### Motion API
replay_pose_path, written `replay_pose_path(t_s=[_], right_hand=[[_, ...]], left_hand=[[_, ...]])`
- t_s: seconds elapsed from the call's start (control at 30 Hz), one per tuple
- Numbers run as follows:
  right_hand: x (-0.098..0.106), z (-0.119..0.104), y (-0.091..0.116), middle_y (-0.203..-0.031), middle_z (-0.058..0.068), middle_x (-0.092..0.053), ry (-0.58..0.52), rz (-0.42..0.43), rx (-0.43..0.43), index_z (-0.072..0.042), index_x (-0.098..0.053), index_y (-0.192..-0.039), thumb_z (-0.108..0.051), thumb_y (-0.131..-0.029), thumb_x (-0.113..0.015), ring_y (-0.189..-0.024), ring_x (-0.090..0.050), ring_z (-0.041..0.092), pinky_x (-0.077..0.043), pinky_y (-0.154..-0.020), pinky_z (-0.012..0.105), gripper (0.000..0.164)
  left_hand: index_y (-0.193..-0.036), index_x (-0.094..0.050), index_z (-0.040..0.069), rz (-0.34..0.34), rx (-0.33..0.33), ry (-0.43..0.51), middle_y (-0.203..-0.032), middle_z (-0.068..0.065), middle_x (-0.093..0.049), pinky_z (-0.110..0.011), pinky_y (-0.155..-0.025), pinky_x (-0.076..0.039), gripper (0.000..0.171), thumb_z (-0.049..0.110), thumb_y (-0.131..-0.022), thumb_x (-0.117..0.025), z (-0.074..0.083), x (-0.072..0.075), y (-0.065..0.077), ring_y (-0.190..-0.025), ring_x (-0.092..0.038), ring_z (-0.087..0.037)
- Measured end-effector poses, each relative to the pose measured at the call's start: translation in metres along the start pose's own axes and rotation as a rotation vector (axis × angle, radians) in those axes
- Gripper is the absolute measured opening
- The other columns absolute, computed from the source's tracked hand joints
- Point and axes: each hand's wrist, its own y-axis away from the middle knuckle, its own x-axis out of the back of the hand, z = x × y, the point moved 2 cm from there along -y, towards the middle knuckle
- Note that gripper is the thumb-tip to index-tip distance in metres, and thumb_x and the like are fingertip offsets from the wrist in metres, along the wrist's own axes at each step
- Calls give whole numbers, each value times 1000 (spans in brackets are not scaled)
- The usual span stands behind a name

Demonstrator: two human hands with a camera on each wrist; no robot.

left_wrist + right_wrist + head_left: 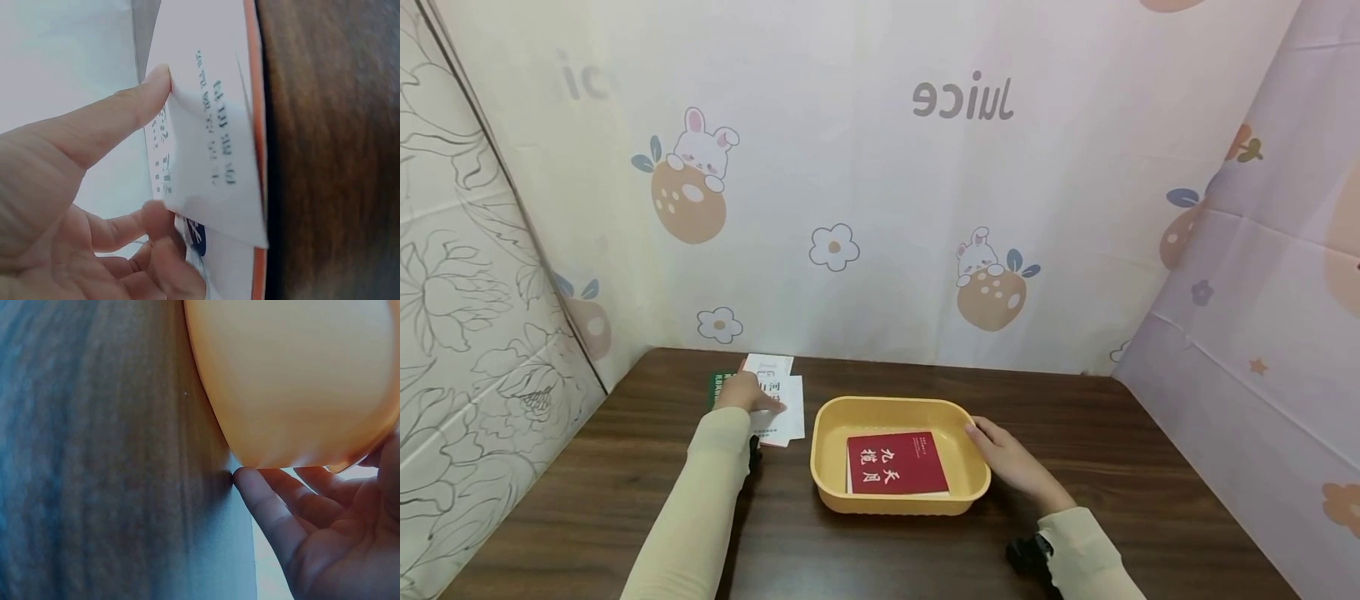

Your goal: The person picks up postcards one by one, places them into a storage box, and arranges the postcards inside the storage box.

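A red booklet (901, 458) with white lettering lies inside a yellow plastic basin (889, 504). My right hand (1013, 460) grips the basin's right end, thumb over the rim and fingers against the outer wall (294, 394). Left of the basin, my left hand (743, 393) is on a small pile of booklets. It pinches the top white booklet (209, 169), with the thumb on its printed cover and the other fingers curled at its edge. Beneath it show another white booklet (772, 364) with an orange-red edge and a green booklet (718, 385), partly hidden by the hand.
Everything stands on a dark wood-grain table (880, 558). A pale curtain (880, 167) printed with rabbits and fruit hangs along its back edge, and more patterned cloth closes off the left and right sides.
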Motion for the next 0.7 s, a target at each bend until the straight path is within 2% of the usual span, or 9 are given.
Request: replay_pose_path(t_s=[0.17,0.33,0.5,0.6,0.7], right_hand=[[0,0,0,-120,16,-63,2,0,-5,3,-48,-141,-36,-108,-44,-99,-63,21,-53,-89,40,51],[1,0,0,-119,16,-63,-3,2,-9,4,-48,-141,-36,-108,-44,-98,-63,21,-53,-88,39,52],[1,0,1,-121,17,-63,-8,10,-13,3,-48,-142,-37,-108,-44,-99,-63,22,-53,-89,41,53],[0,0,1,-124,18,-62,-12,5,-13,3,-47,-143,-36,-108,-44,-102,-63,23,-52,-91,42,53],[0,-1,2,-126,18,-61,-19,-1,-12,3,-46,-143,-36,-108,-44,-104,-63,24,-52,-92,44,53]], left_hand=[[-106,-66,-12,-1,-10,1,-97,-23,-65,-49,-83,-54,55,31,-78,-87,-3,-1,-2,-90,-62,-35],[-102,-65,-11,35,-30,6,-101,-28,-59,-46,-77,-56,56,33,-76,-88,-4,0,-1,-92,-60,-38],[-119,-55,-13,37,-29,102,-103,-26,-62,-46,-81,-55,66,26,-77,-88,-3,1,-1,-90,-62,-35],[-127,-48,-15,34,-36,83,-109,-28,-62,-50,-87,-52,72,24,-80,-86,-4,1,-1,-93,-60,-35],[-129,-47,-14,22,-49,91,-116,-31,-60,-52,-89,-50,66,19,-84,-82,-4,2,-2,-97,-60,-38]])
